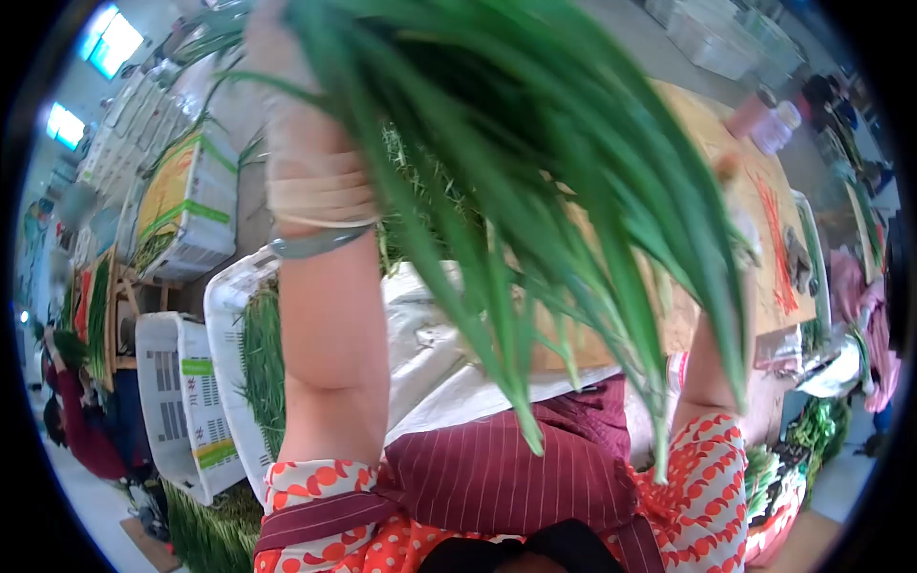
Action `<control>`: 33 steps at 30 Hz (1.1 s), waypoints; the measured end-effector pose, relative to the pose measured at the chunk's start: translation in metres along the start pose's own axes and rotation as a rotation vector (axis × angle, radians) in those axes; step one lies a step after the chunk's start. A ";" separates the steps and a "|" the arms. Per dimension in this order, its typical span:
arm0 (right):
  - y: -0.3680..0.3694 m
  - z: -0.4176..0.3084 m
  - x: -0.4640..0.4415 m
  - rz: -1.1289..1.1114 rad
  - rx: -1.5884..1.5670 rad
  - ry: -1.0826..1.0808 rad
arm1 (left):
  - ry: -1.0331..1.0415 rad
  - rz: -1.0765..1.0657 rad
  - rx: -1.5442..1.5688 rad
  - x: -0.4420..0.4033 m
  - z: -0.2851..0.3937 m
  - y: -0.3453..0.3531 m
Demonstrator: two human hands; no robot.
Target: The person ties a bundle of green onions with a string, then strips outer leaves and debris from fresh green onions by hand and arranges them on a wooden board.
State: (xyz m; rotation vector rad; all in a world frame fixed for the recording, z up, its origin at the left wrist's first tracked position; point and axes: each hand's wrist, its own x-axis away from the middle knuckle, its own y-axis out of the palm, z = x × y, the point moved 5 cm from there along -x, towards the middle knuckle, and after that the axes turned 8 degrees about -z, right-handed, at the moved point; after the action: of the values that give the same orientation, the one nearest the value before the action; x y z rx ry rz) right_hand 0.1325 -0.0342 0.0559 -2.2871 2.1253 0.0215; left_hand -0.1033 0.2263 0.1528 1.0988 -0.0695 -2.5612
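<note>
A bunch of garlic chives (535, 124), long flat green leaves blurred by motion, hangs close to the camera and fills the upper middle. My left hand (291, 86), in a pale glove with a band and a bracelet at the wrist, is raised at the bunch's upper end and closed on it. Leaf tips droop down to the right, toward my maroon striped apron (506, 468). Behind the leaves on the right, my right hand (743, 224) is over the wooden board (693, 119); its fingers are mostly hidden and smeared.
Red-orange ties (772, 244) lie on the board's right side, with spools of twine (776, 129) beyond. A white crate (222, 310) of chives stands at my left, beside another white crate (172, 401). A person in dark red (81, 430) is at far left.
</note>
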 end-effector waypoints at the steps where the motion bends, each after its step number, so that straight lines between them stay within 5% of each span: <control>1: -0.010 -0.003 0.025 0.048 0.018 0.025 | -0.081 0.057 0.190 -0.003 -0.016 0.040; 4: -0.025 -0.007 0.073 0.153 0.078 0.106 | -0.191 0.190 0.571 -0.015 -0.082 0.105; 5: -0.026 -0.002 0.080 0.168 0.094 0.135 | -0.130 0.211 0.581 -0.014 -0.127 0.090; 9: -0.032 0.080 0.068 0.069 0.061 0.176 | -0.597 0.608 0.453 0.059 -0.250 0.042; 12: -0.025 0.098 0.070 0.084 0.272 0.300 | -0.609 0.619 0.631 0.104 -0.303 0.004; 15: -0.034 0.082 0.069 0.249 0.393 0.414 | -0.699 0.688 0.600 0.094 -0.289 0.014; 17: -0.052 0.069 0.062 0.516 0.631 0.282 | -0.681 0.733 0.575 0.079 -0.282 0.023; 21: -0.031 0.107 0.030 0.246 0.774 0.343 | -0.821 0.773 0.389 0.044 -0.280 0.057; 27: -0.033 0.125 0.032 0.423 0.942 0.464 | -0.605 0.767 0.411 0.019 -0.318 0.052; 29: -0.036 0.118 0.035 0.427 0.883 0.547 | -0.842 0.587 0.129 0.027 -0.312 0.055; 33: -0.038 0.123 0.034 0.446 0.908 0.546 | -0.958 0.315 -0.425 0.036 -0.249 0.045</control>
State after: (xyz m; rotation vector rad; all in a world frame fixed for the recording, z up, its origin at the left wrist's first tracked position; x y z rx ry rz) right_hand 0.1732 -0.0625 -0.0673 -1.3508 2.1058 -1.3648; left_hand 0.0640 0.1952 -0.0385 -0.3100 0.0613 -2.3993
